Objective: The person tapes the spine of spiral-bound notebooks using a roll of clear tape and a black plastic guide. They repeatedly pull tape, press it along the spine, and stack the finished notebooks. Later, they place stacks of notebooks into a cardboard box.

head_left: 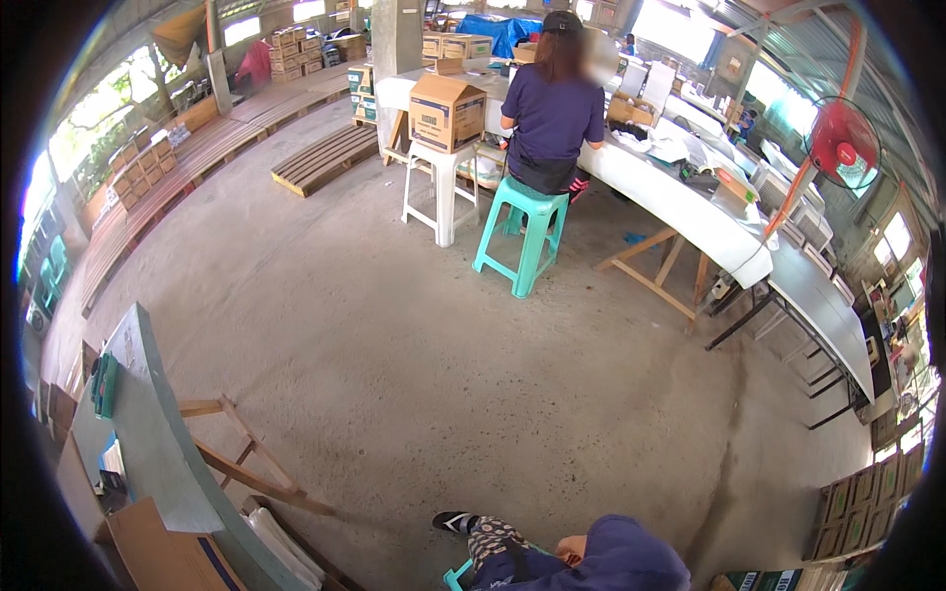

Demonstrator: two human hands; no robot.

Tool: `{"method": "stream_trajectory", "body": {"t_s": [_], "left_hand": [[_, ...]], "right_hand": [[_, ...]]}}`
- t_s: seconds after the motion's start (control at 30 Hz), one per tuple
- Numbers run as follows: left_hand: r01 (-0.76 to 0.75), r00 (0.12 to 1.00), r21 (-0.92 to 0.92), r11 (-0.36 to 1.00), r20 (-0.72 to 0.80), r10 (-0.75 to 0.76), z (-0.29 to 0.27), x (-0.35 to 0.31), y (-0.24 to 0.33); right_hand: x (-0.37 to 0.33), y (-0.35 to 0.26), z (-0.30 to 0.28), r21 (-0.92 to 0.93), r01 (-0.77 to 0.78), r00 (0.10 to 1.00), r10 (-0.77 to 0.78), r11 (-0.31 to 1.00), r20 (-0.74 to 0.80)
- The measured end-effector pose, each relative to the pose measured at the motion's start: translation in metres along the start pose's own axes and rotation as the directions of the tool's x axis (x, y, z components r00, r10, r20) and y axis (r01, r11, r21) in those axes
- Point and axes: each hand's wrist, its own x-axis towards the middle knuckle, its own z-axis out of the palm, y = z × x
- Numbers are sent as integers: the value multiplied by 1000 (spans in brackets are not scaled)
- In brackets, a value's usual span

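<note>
At the lower edge a dark blue sleeve [631, 557] bulges into view, and I cannot be sure that it is mine. Just left of it shows a small patch of bare skin that looks like part of my right hand [572, 548]. Its fingers are not clear, nor is anything they might hold. Beside it lies a patterned trouser leg [493, 537] ending in a black shoe with white marks [453, 522]. Part of a teal stool [456, 576] sticks out below the leg. No left hand can be seen.
A grey-green table [153, 414] curves along the left above a cardboard box [168, 552]. Ahead, a person in dark blue [554, 118] sits on a teal stool [522, 231] at a long white table [680, 207]. A carton [445, 111] rests on a white stool [443, 192].
</note>
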Motion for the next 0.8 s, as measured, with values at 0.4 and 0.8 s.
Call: {"method": "stream_trajectory", "body": {"t_s": [0.4,0.8], "left_hand": [[21,999,-9,1000,-26,-21,-1,8,-5],[97,995,-34,995,-12,-98,-4,-2,-8]], "right_hand": [[93,48,-9,-169,-45,986,71,985,151],[114,37,-27,-879,-95,946,-232,468,-226]]}}
